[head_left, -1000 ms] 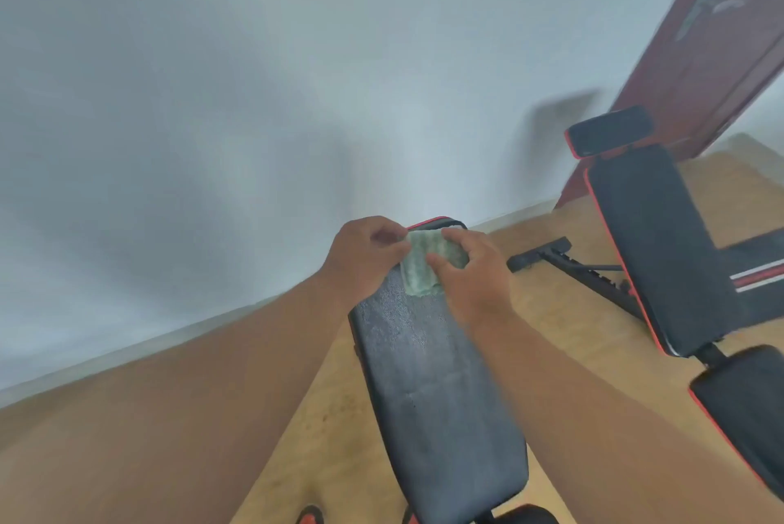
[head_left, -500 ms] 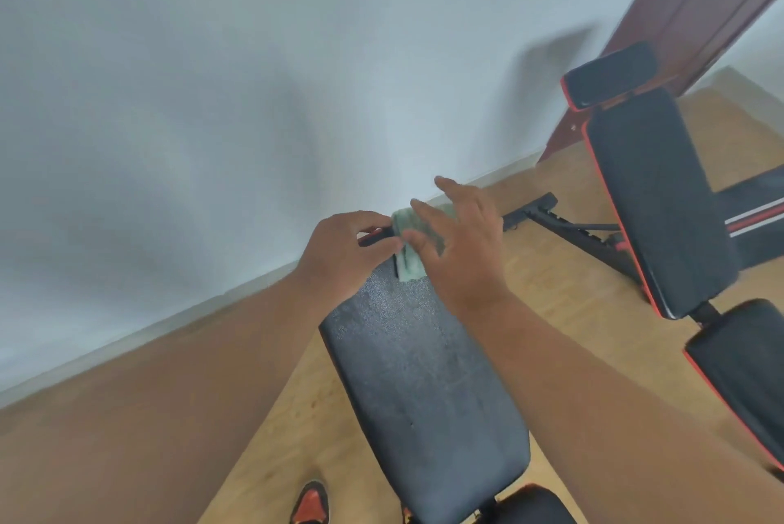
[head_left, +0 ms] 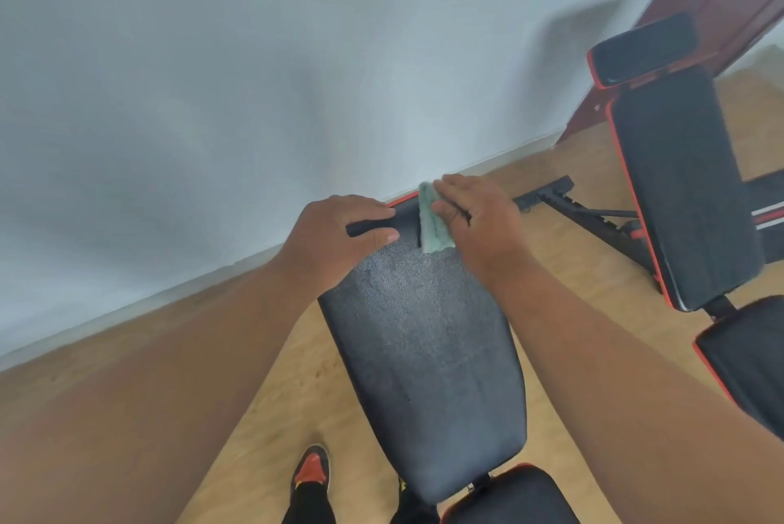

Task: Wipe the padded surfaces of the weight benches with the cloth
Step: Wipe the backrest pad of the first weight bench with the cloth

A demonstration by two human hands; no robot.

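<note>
Cloth [head_left: 433,222], pale green and folded, lies at the top of the near bench [head_left: 424,354] pad, mid-frame, under the right hand [head_left: 479,222] whose flat fingers [head_left: 449,184] press it for wiping. Left hand [head_left: 339,235] grips the pad's edge, likely steadying it.

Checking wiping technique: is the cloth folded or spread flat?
Folded, it seems: the cloth shows as a narrow, thick green strip under the right hand on the bench pad.
</note>
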